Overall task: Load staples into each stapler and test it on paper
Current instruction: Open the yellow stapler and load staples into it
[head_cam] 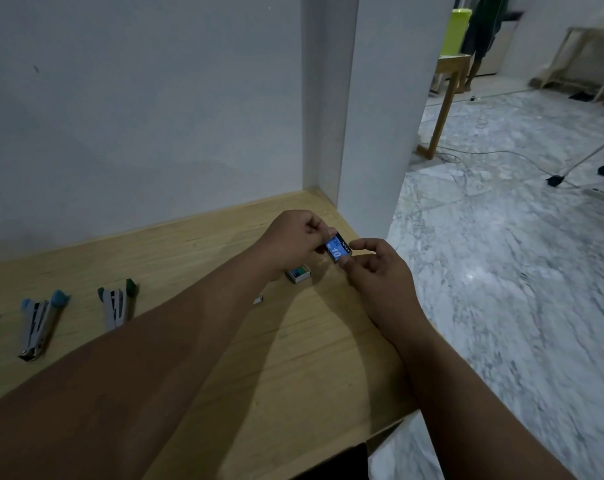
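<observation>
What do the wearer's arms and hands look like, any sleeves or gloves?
Both forearms are bare to the frame's edge, with no sleeves showing. The left hand and right hand are ungloved; no rings, watch or wristbands are visible. No markings or cables.
</observation>
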